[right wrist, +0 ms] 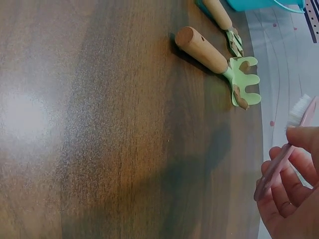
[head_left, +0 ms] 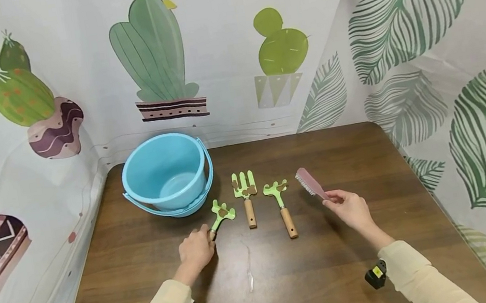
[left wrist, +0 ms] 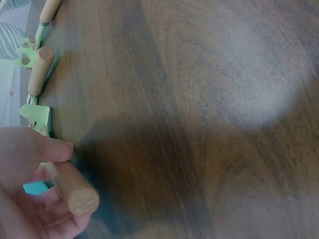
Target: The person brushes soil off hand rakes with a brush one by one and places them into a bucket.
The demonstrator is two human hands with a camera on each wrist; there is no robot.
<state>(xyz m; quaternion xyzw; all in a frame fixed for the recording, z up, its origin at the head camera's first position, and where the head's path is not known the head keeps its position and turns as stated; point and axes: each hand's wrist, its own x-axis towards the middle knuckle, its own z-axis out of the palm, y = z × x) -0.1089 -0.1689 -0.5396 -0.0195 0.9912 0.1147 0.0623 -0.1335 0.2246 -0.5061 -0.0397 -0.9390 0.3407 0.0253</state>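
Note:
My left hand (head_left: 197, 250) grips the wooden handle of a small green garden rake (head_left: 221, 211), whose tines point away toward the bucket. In the left wrist view, thumb and fingers wrap the round wooden handle (left wrist: 77, 191). My right hand (head_left: 349, 207) holds a pink brush (head_left: 311, 182) by its handle, raised above the table, its white bristles (right wrist: 300, 109) facing left in the head view. Between the hands lie a green hand fork (head_left: 245, 188) and a second green rake (head_left: 275, 190), both with wooden handles and brown smudges on the tines.
A light blue bucket (head_left: 166, 171) with its handle folded down stands at the back left of the brown wooden table (head_left: 315, 287). A thin clear strip (head_left: 250, 276) shows on the tabletop in front. Cloth with cactus and leaf prints (head_left: 227, 44) hangs behind.

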